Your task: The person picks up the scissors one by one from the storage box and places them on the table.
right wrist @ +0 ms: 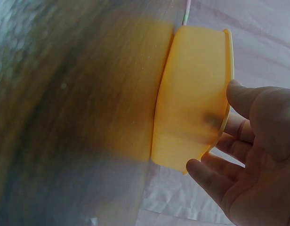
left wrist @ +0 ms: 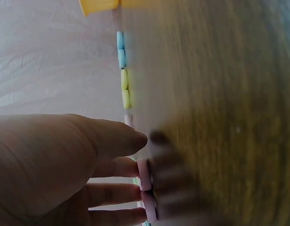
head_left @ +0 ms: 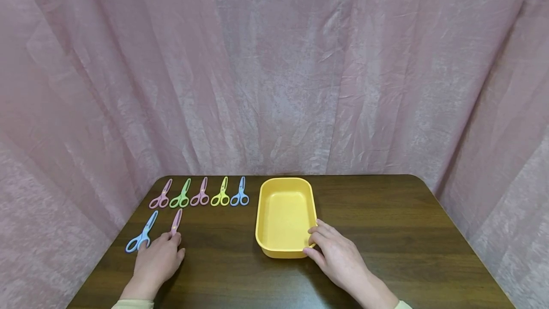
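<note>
My left hand [head_left: 157, 257] is over the handles of pink scissors [head_left: 176, 222] in the front row at the table's left. In the left wrist view, its fingertips touch the pink handle loops [left wrist: 144, 175], while the thumb stays apart from them. Light blue scissors [head_left: 143, 232] lie just to the left, close to this hand. My right hand [head_left: 339, 254] grips the near right corner of a yellow tray [head_left: 259, 223], thumb at the front and fingers along the right side. In the right wrist view, the tray's outer wall [right wrist: 194, 89] shows beside the thumb and fingers.
Behind the left hand a row of scissors lies blades away: pink [head_left: 161, 197], green [head_left: 181, 196], another pink [head_left: 200, 195], yellow [head_left: 221, 194] and blue [head_left: 240, 194]. The brown wooden table [head_left: 386, 213] ends at a pink curtain [head_left: 283, 70].
</note>
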`<state>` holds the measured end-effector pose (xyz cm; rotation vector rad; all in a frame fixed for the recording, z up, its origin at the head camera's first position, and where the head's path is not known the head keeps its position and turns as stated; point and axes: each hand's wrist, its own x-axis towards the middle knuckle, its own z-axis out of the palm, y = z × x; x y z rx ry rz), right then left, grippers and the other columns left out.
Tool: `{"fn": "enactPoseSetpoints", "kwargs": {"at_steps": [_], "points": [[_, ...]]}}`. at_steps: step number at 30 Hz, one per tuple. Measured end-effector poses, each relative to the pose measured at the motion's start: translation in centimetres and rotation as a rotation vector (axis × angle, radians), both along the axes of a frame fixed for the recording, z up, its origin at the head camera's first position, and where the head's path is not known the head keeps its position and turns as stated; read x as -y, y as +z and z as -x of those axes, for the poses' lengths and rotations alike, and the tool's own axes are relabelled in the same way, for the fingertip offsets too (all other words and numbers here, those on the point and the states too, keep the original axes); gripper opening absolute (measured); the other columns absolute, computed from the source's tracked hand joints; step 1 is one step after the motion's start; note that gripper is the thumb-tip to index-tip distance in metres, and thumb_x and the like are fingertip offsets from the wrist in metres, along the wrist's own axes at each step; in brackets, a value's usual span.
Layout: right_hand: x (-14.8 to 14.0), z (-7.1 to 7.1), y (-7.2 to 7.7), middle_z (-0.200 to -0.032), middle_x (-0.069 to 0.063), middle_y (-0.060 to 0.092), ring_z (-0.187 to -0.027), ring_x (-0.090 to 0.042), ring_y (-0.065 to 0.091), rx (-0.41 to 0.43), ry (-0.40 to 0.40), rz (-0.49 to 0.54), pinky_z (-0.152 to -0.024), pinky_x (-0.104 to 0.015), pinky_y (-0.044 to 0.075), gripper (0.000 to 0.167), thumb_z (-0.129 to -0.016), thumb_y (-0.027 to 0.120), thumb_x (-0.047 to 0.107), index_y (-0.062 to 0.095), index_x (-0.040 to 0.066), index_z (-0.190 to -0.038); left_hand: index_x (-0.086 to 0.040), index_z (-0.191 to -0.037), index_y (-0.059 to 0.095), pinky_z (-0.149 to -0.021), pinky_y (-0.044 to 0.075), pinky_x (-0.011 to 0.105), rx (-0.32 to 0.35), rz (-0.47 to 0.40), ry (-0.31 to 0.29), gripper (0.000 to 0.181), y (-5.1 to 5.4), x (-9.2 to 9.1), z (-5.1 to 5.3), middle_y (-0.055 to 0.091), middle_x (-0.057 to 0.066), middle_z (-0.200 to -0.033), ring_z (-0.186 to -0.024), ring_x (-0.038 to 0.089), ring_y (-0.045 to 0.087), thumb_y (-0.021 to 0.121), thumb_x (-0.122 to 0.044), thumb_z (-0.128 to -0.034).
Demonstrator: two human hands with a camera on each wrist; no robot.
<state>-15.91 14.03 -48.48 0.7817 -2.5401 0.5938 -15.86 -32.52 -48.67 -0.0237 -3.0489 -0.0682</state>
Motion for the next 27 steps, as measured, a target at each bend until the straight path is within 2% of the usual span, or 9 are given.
{"fn": "enactPoseSetpoints", "kwargs": {"at_steps": [8,27], "points": [[0.0,0.1,0.0,-0.122,-0.002,0.077,-0.139,-0.030,0.065,-0.015,0.007,0.006,-0.100,-0.050,0.061,0.021,-0.093,0.089,0.032,0.072,0.019,-0.095,0.003,-0.132,0.072,-0.102,0.040,0.082,-0.028,-0.005,0.006,0.042,-0.3,0.7,0.2,0.069,0.031,-0.132,-0.123,0.048,0.067,0.077,-0.021,-0.0986],[-0.1,0.1,-0.2,-0.123,-0.002,0.077,-0.139,-0.030,0.065,-0.013,0.008,0.000,-0.102,-0.049,0.060,0.021,-0.093,0.089,0.032,0.073,0.019,-0.096,0.005,-0.133,0.069,-0.101,0.037,0.087,0.012,-0.009,0.020,0.042,-0.3,1.8,0.5,0.065,0.035,-0.133,-0.128,0.053,0.062,0.074,-0.021,-0.0998]]}}
